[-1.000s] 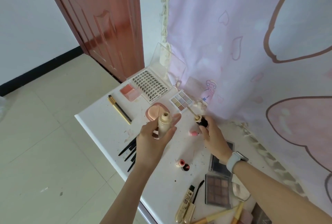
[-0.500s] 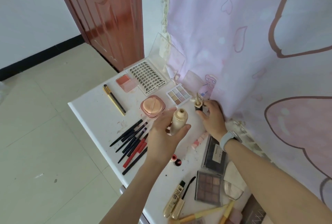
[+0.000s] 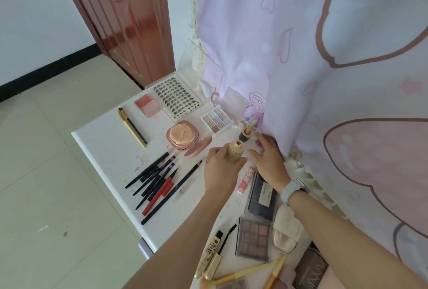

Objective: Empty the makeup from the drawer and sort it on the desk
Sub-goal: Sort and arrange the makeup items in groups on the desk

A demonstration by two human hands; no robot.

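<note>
Since the earlier frames, both hands have lowered from mid-air toward the desk, and the right hand has released the black-and-gold cap. The cap now stands on the desk near the curtain, just above the centre of the frame.

Near field, lower right of the frame: a mascara tube, a brown eyeshadow palette and a dark palette lie on the desk.

Centre: the left hand grips the beige foundation bottle, fingers curled round its body, neck open and upright. The right hand's fingers are loosely spread, holding nothing, just beside the bottle.

Left of centre: the pencils lie grouped together.

Far field: the powder compact, pastel palette and lash tray.

Judgement: the bottle is about to be set down beside its cap. The drawer is not in view.
</note>
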